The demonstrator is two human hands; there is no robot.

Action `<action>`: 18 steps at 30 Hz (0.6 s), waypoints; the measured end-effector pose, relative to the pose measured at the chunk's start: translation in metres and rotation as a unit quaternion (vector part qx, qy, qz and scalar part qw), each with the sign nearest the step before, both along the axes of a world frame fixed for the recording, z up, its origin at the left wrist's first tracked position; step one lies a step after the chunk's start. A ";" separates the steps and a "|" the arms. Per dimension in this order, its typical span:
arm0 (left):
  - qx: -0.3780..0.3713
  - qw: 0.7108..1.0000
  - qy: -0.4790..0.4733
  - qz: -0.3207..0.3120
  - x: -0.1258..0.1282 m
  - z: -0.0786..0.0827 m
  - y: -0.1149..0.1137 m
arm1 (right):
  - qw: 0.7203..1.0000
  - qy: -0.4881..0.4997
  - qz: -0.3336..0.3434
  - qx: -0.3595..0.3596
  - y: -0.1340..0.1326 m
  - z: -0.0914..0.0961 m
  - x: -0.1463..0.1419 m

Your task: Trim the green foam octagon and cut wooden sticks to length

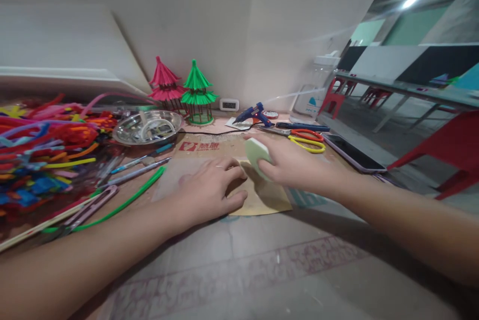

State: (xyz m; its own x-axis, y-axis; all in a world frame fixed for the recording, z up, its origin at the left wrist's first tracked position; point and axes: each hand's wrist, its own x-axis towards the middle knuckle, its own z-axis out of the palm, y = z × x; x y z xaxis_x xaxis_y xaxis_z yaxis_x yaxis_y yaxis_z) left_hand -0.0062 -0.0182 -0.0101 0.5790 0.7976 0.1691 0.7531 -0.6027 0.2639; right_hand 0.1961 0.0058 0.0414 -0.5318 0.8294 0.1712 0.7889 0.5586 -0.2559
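My left hand (214,185) lies on the left part of a yellowish sheet (272,199), its fingers stretched and partly spread. Between the fingers and thumb of my right hand (280,161) is a pale green flat piece with a whitish edge (257,154), tilted up over the sheet. I cannot tell whether its lower edge touches the sheet. Under both hands is a translucent plastic-covered work surface (239,270) with faded print.
Colourful pipe cleaners (45,145) are heaped at left, beside a metal dish (147,128). Pink (164,80) and green pavilion models (198,91) stand behind. A blue glue gun (255,115), scissors (307,140), a phone (354,153) and a bottle (312,88) are right of centre.
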 end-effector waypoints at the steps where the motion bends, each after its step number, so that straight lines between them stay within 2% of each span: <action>1: -0.002 1.000 0.006 0.005 0.000 0.000 0.000 | 1.000 -0.005 0.002 -0.006 0.001 -0.001 -0.004; 3: -0.006 1.000 0.008 0.013 0.000 0.000 -0.001 | 0.999 -0.021 0.003 -0.027 -0.001 -0.001 -0.005; 7: 0.001 1.000 -0.003 0.012 0.000 0.000 -0.002 | 0.995 -0.067 0.020 -0.068 -0.018 0.013 0.013; 10: 0.008 1.000 0.002 0.006 0.001 0.000 -0.001 | 0.996 -0.061 0.036 -0.053 -0.023 0.019 0.020; 14: 0.015 1.000 0.003 -0.002 0.000 0.000 -0.001 | 1.000 -0.021 -0.008 0.008 -0.010 0.009 0.005; 18: 0.008 1.000 0.004 0.007 -0.001 -0.001 -0.002 | 0.998 -0.037 0.012 -0.047 -0.005 0.007 -0.001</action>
